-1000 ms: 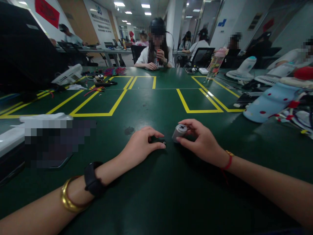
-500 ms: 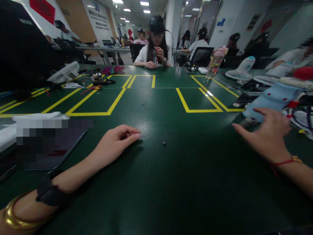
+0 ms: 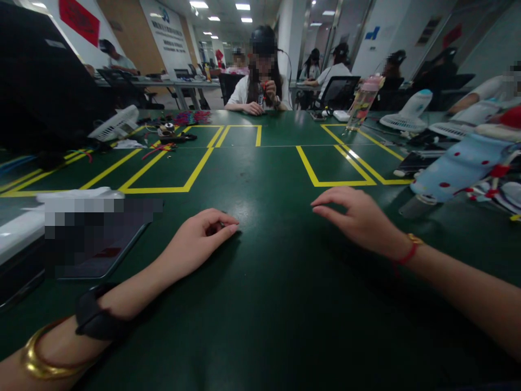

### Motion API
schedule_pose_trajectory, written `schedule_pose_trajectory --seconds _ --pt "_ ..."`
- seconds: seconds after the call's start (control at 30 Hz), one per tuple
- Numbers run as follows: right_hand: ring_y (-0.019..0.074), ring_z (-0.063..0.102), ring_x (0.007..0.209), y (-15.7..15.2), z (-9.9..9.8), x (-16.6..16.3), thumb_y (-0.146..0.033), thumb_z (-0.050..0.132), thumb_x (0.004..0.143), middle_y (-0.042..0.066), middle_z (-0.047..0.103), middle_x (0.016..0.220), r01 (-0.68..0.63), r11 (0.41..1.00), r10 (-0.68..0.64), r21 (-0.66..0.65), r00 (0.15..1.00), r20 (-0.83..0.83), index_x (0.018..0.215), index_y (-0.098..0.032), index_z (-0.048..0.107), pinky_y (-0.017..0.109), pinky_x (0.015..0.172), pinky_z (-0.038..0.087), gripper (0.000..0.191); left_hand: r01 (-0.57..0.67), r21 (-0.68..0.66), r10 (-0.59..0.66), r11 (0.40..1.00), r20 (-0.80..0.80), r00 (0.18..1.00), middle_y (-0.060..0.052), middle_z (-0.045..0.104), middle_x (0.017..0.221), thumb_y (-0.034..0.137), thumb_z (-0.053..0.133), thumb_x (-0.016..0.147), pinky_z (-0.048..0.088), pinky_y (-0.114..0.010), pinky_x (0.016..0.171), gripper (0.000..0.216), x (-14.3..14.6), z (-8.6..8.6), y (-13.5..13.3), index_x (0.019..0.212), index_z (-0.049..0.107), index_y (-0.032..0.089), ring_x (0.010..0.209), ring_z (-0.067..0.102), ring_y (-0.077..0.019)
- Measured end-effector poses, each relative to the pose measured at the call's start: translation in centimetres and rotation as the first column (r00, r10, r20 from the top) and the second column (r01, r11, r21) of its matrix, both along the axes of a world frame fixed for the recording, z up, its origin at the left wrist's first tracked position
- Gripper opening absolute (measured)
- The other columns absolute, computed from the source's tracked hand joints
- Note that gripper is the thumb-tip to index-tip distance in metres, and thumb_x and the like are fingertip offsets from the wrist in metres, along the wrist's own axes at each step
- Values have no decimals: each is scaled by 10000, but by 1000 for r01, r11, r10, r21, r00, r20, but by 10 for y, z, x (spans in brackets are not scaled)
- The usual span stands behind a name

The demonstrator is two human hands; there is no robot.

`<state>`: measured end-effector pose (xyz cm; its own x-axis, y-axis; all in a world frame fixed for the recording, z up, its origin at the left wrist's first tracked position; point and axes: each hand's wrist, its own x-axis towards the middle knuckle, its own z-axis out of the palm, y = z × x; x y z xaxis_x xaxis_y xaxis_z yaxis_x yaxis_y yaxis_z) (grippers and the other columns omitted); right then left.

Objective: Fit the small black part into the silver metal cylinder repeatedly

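Note:
My left hand [image 3: 199,236] rests low over the green table at centre left, palm turned inward. Its thumb and fingertips curl together in a pinch; what lies inside the curl, if anything, is too dark to make out. To the right of it, my right hand [image 3: 356,220] hovers over the table. Thumb and index finger point left, their tips drawn close together, and I cannot make out anything between them. A wide stretch of tabletop [image 3: 277,217] separates both hands. No small dark part shows on that stretch now.
A tablet [image 3: 130,239] lies left, by a white object [image 3: 81,198]. Wires and parts [image 3: 166,130] lie farther back. At right are a blue dotted bottle sleeve [image 3: 456,168], a pink-lidded bottle [image 3: 362,103] and white fans [image 3: 407,111]. A person [image 3: 260,81] sits opposite.
My right hand has come left from beside the blue sleeve, its thumb and fingers closing together. The small dark part on the table has gone from sight. My left hand has hardly moved.

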<state>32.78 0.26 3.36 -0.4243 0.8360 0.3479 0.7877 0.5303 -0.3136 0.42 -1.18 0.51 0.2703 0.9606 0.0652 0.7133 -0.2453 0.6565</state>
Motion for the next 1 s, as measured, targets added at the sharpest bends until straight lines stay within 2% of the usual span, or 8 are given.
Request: schedule_pose_trajectory --seconds 0.07,0.17,0.23,0.3,0.4,0.63,0.8,1.0 --pt "173 577 925 1 13 47 -428 490 873 51 658 1003 200 976 -203 89 979 26 953 -214 669 344 824 411 291 -25 -20 25 1000 36 999 -45 655 1006 454 548 854 472 -336 725 302 0 0 0 1005 664 219 822 604 -204" --pt "184 576 953 -4 24 118 -409 503 861 81 655 1044 476 852 -516 219 835 191 989 -201 676 335 783 398 299 -37 -51 41 998 61 997 -44 663 998 420 558 852 473 -346 746 276 2 1 -1 1008 661 217 845 610 -210" --pt "189 576 935 -8 25 153 -437 512 849 80 666 1019 603 772 -635 200 720 279 1000 -219 688 338 746 389 318 -32 -61 37 998 68 997 -45 661 997 415 558 855 472 -353 763 270 4 1 -1 1006 661 216 855 610 -212" --pt "174 579 872 -11 23 173 -474 527 829 41 679 980 688 713 -687 131 651 321 992 -265 699 322 711 387 316 -26 -65 30 998 71 997 -45 656 1003 414 555 861 469 -361 783 267 4 1 -1 1005 659 214 867 608 -213" --pt "159 581 819 -11 20 181 -467 573 797 -6 687 965 736 671 -717 90 612 333 994 -307 700 294 696 396 283 -14 -70 19 997 73 997 -39 649 1006 412 552 867 466 -364 802 260 4 0 -1 1008 655 219 880 602 -212" --pt "190 589 796 -11 24 180 -498 590 768 14 690 899 821 570 -779 12 536 325 1021 -316 701 289 659 403 330 12 -69 -7 998 76 997 -20 635 1023 418 558 870 461 -359 819 240 1 0 -1 1002 655 243 894 596 -202" --pt "174 597 781 -15 24 178 -506 620 745 27 688 922 827 555 -800 -86 560 218 1077 -306 675 296 677 414 392 27 -72 -23 997 66 998 -16 627 1037 429 547 879 458 -363 827 245 2 0 -1 1016 651 254 909 588 -200" --pt "184 598 796 -12 19 177 -501 613 753 76 689 933 854 509 -841 -106 520 153 996 -228 705 336 704 421 377 34 -78 -28 996 70 997 -20 622 1036 432 548 877 454 -370 838 251 1 1 -3 1011 654 248 908 582 -204"
